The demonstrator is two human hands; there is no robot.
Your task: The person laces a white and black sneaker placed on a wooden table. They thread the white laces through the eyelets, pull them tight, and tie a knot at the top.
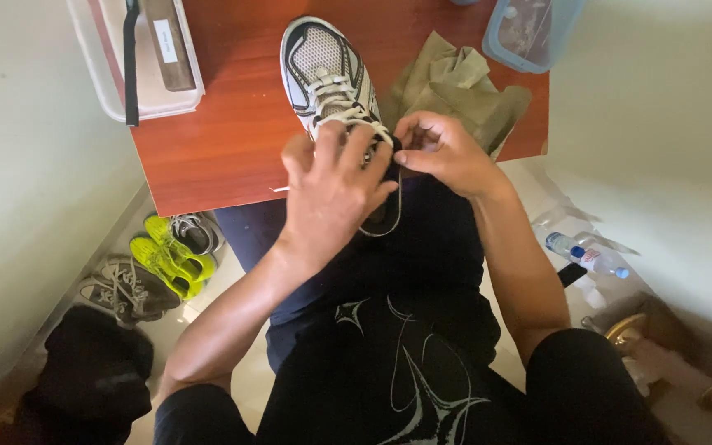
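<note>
The person's black shirt with a pale line design is filling the bottom of the view, nearest the camera. Above it, the left hand is spreading its fingers wide over the heel end of a white and black mesh sneaker, fingertips touching the laces. The right hand is pinching a white lace in a narrow grip just beside the shoe's tongue, and the lace is hanging in a loop below both hands. The sneaker is lying on the reddish wooden surface, toe pointing away. An olive cloth is lying just to its right. A clear plastic container and a blue-rimmed box are sitting at the far corners. Yellow-green and grey sneakers are resting on the floor at left; a plastic bottle is lying at right.
</note>
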